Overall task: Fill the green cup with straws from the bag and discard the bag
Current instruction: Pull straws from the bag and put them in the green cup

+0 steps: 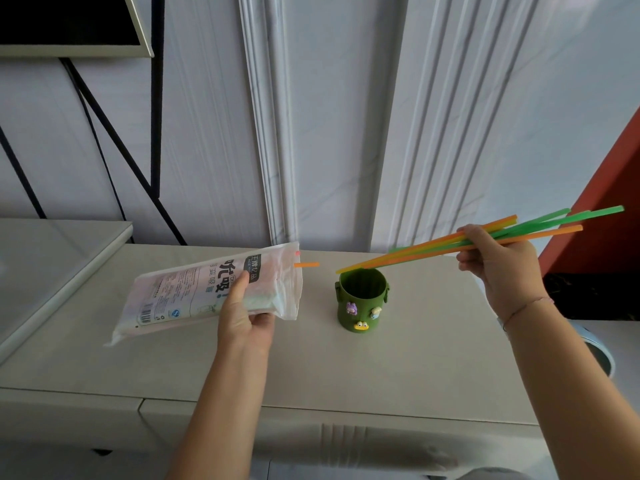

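Gripping the bag (211, 292) in my left fingers (239, 289); right fingers (481, 244) pinch straws (433, 251) above the green cup (362, 299).

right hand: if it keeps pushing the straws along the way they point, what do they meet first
Probably the green cup: the straws in the right hand slant down-left, tips at its rim. Depth is unclear.

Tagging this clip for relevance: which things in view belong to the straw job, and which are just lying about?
Job: green cup; straw bag in left hand; straw bundle in right hand; orange straw poking from bag.
Lying about: framed screen; black stand.
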Demonstrator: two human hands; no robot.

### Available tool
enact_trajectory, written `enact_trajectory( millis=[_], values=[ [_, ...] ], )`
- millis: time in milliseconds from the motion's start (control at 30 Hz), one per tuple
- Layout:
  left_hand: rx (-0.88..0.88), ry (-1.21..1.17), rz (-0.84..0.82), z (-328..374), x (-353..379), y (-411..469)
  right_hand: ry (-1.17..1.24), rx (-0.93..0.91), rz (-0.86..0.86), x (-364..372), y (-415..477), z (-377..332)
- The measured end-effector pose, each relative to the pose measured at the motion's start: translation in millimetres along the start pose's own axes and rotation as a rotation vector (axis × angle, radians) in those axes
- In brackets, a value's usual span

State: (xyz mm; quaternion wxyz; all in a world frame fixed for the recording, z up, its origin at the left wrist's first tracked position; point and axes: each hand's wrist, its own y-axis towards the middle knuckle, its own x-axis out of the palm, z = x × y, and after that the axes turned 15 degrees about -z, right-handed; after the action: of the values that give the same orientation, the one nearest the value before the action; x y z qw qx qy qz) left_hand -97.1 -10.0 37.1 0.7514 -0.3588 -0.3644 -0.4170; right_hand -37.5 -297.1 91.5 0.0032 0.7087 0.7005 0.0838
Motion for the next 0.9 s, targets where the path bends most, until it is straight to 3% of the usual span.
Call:
enact_trajectory(
  millis=[400, 767, 900],
  values=[
    [0.002, -0.004, 0.002, -4, 4, -4, -0.257, 0.046, 0.047, 5, 4, 3],
    [-0.046, 0.009, -0.016, -19, 4, -6, -0.563, 0.136, -0.236, 49, 3, 36],
    [-0.059, 0.035, -0.020, -25, 7, -8, -0.564, 0.178, -0.316, 52, 7, 47]
  ],
)
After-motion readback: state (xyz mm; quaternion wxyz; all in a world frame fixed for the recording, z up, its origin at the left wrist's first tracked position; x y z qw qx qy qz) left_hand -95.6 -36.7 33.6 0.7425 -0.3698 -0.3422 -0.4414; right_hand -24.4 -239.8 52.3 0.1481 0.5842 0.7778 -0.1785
